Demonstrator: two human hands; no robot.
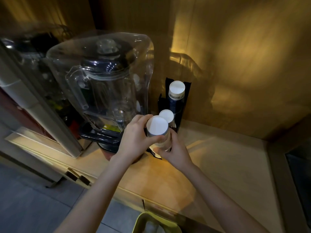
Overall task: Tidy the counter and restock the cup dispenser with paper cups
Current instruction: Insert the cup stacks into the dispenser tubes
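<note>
A black cup dispenser (185, 101) stands on the wooden counter (218, 162) against the wall, right of a blender. Its back slot holds a tall stack of upside-down paper cups (176, 89); the middle slot holds a shorter stack (167, 115). Both hands grip a third stack of paper cups (157, 126), bottoms up, at the dispenser's front slot. My left hand (134, 138) wraps the stack near its top from the left. My right hand (175, 150) holds it lower down on the right. The stack's lower end is hidden by my hands.
A blender (104, 91) under a clear plastic sound cover stands just left of the dispenser, touching distance from my left hand. A yellow-rimmed bin (143, 217) sits below the counter's front edge. A dark recess (299, 175) lies at the far right.
</note>
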